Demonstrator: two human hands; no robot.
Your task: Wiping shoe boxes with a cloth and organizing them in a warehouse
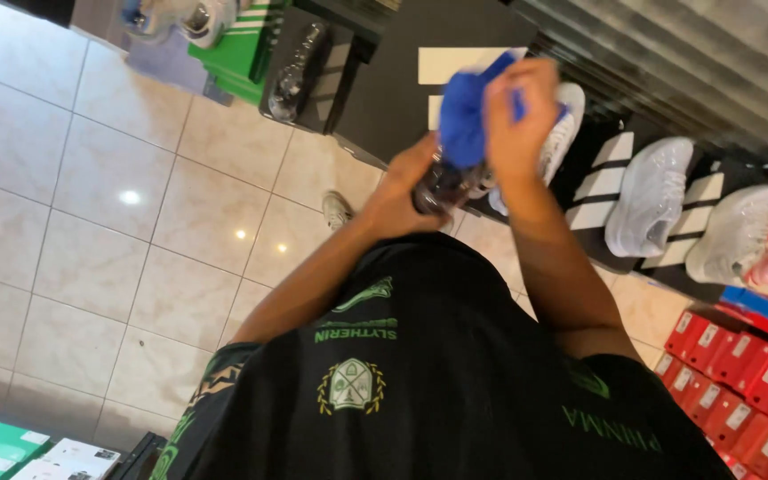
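The left hand (406, 191) is wrapped around a dark shoe (444, 185), fingers closed about it and holding it out in front of the person's chest. The right hand (516, 116) is clenched on a blue cloth (466, 116), which is bunched against the top of the shoe and hides much of it; the shoe's far end is covered by the cloth and the right wrist, so its shape is hard to tell. Just behind the hands a white sneaker (562, 133) sits on a black box with white stripes (593, 182), partly blocked by the right hand. Two more white sneakers (652, 191) (732, 233) rest on similar boxes further to the right. Red shoe boxes (740, 400) are stacked low at the right edge, and green boxes (237, 53) stand at the top left beside another black box bearing a shoe (293, 76). Below the hands lie pale floor tiles (91, 222) and the person's own foot (337, 209).
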